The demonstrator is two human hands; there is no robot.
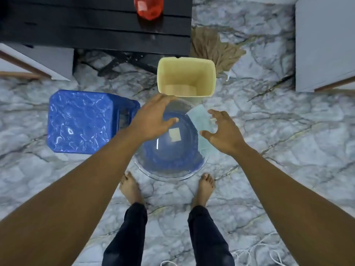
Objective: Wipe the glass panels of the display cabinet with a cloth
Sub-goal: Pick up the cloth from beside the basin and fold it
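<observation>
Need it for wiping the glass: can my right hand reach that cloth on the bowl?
Probably yes: the right hand hovers open right by the cloth draped over the bowl rim, with nothing between them.

Domestic interior, by all signs a home. Marble-pattern tiled floor [269, 131], bare feet [130, 189] on it; blue plastic stool [84, 121], cream waste bin [185, 77], string mop head [211, 47], clear basin [172, 169]; white cabinets [324, 45] with wood trim, dark slatted table [76, 22].

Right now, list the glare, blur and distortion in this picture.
Head view: white glare flecks on the stool and a bright streak in the basin; the red container at the top edge is soft; the wide lens stretches both forearms toward the corners.
</observation>
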